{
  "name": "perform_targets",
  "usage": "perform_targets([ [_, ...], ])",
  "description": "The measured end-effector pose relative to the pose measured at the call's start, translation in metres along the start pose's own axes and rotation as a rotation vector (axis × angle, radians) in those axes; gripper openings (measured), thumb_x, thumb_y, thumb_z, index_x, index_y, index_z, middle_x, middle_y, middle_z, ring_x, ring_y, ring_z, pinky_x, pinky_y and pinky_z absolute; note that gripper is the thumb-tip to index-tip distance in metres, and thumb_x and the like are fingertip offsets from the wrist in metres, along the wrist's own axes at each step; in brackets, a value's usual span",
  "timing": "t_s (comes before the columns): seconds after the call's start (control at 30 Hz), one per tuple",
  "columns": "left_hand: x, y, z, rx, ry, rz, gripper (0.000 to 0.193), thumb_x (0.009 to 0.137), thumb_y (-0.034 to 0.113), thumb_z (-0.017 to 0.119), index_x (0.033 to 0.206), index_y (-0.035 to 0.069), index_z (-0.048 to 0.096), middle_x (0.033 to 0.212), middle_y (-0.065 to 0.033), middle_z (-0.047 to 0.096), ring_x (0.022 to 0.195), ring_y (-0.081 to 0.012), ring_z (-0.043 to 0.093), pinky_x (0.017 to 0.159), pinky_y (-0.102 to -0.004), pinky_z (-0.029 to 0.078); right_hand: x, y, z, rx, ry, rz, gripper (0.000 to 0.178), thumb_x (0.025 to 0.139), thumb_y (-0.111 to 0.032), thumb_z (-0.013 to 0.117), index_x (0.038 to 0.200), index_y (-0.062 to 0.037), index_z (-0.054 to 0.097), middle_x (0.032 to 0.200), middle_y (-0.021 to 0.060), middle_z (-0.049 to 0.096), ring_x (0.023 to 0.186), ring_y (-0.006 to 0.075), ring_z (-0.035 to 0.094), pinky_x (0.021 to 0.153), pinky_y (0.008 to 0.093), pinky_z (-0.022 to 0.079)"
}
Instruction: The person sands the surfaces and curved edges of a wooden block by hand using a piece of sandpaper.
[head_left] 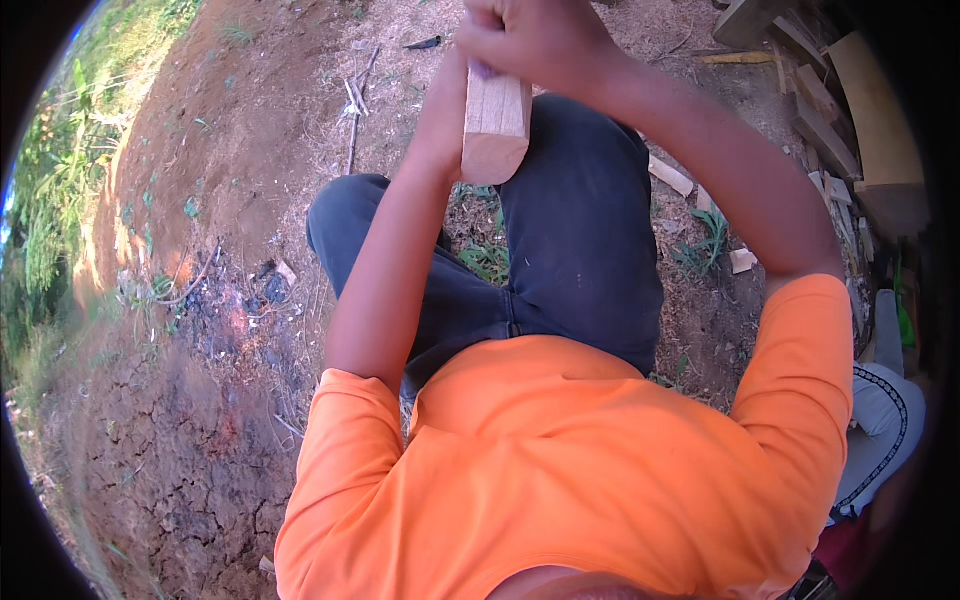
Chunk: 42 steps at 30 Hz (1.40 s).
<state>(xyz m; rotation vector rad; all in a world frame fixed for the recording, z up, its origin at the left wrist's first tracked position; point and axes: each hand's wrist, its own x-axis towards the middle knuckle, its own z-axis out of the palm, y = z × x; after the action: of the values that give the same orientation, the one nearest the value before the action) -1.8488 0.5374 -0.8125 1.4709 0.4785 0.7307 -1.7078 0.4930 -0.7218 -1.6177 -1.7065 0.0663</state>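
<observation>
A squared block of pale wood (pixel 497 125) stands out toward me above my knees at the top of the head view, its cut end facing me. My right hand (pixel 540 42) is closed in a fist over the far part of the block. What the fist holds is hidden; a small purplish patch shows just under it. My left hand (pixel 455 88) lies along the block's left side. Only its wrist end shows, and its fingers are hidden behind the block and the right fist. My dark trousers (pixel 585 220) are bent at the knees below the block.
Brown soil (pixel 190 430) with wood shavings and twigs surrounds me. Offcuts and boards (pixel 825 135) are piled at the far right. A pale wood chip (pixel 670 176) lies beside my right knee. A grey cloth item with a dark patterned band (pixel 880 440) sits at the right edge. Greenery (pixel 50 220) grows on the left.
</observation>
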Motion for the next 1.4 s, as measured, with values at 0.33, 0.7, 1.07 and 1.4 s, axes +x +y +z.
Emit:
perform_targets([
  [0.33, -0.001, 0.005, 0.004, -0.65, 0.092, -0.365, 0.02, 0.092, 0.015, 0.06, 0.107, 0.005, 0.067, 0.097, -0.0071, 0.07, 0.089, -0.0159, 0.069, 0.076, -0.0312, 0.054, -0.009, 0.008, 0.009, -0.005, -0.014, -0.086, 0.025, 0.08, -0.022, 0.069, 0.065, -0.0058, 0.059, 0.067, 0.0162, 0.063, 0.064, 0.0356, 0.064, 0.06, 0.0452, 0.05],
  [0.7, 0.019, -0.028, -0.011, -0.413, 0.111, -0.317, 0.045, 0.109, 0.036, 0.037, 0.109, 0.003, 0.067, 0.094, -0.0101, 0.072, 0.086, -0.0176, 0.07, 0.075, -0.0328, 0.055, 0.018, 0.023, 0.002, 0.055, 0.035, 0.035, 0.034, 0.085, -0.026, 0.073, 0.063, -0.0026, 0.061, 0.06, 0.0167, 0.061, 0.053, 0.0293, 0.063, 0.053, 0.0423, 0.047],
  [1.07, 0.03, -0.069, -0.016, 0.186, -0.006, 0.118, 0.029, 0.098, 0.03, 0.06, 0.11, 0.004, 0.065, 0.097, -0.0142, 0.073, 0.09, -0.0284, 0.073, 0.077, -0.0399, 0.056, 0.01, -0.003, 0.022, 0.062, -0.175, 0.075, 0.036, 0.092, -0.025, 0.071, 0.066, -0.001, 0.066, 0.061, 0.0183, 0.062, 0.053, 0.0281, 0.061, 0.052, 0.0399, 0.045],
  [1.4, 0.03, -0.115, -0.028, -0.68, 0.01, -0.199, 0.027, 0.098, 0.024, 0.063, 0.119, 0.008, 0.059, 0.101, -0.0107, 0.069, 0.093, -0.0253, 0.07, 0.077, -0.0372, 0.057, 0.031, 0.023, 0.096, -0.261, -0.345, -0.049, 0.03, 0.091, -0.031, 0.061, 0.077, -0.0055, 0.069, 0.076, 0.0212, 0.068, 0.074, 0.0415, 0.068, 0.069, 0.0527, 0.053],
])
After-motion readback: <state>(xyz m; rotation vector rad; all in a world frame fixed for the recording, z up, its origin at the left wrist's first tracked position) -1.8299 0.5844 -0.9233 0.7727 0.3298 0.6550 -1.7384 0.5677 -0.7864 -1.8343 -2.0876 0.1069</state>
